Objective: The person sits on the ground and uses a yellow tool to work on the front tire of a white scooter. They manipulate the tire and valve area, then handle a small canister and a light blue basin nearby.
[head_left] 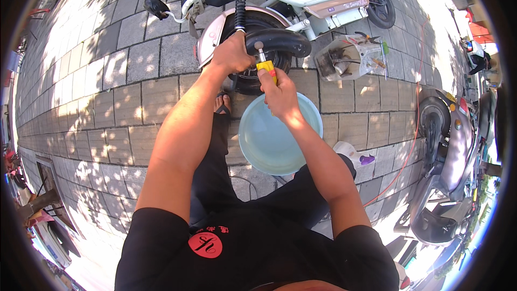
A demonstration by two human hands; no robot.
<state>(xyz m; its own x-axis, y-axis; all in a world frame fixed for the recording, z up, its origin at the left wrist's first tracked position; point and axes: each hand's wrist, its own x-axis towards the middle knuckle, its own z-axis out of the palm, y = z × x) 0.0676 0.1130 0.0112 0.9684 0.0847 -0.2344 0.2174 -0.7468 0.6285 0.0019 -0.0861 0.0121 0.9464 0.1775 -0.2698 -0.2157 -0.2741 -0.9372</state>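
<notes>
A likely fault at this point is damage to the black tube [291,43], which bulges out at the scooter wheel [249,83]: were the rounded head [258,46] of the yellow-handled tool [265,66] to skid on the curved rubber, it might scuff too wide a patch or wear the wall thin. A loose hold by the left hand [231,55] could let the tube roll, and a slip leftward would carry the head towards that hand's knuckles. The left fingers appear closed on the tube's left end, beneath the shock absorber [240,11], although the contact is partly hidden. The fingers of the right hand [281,92] are wrapped about the tool's handle, above the far rim of the pale blue basin [249,148]. The tube thus lies immediately right of the left fingers and beyond the right ones; the tool's head overlaps it in view, but whether the two touch cannot be told.
</notes>
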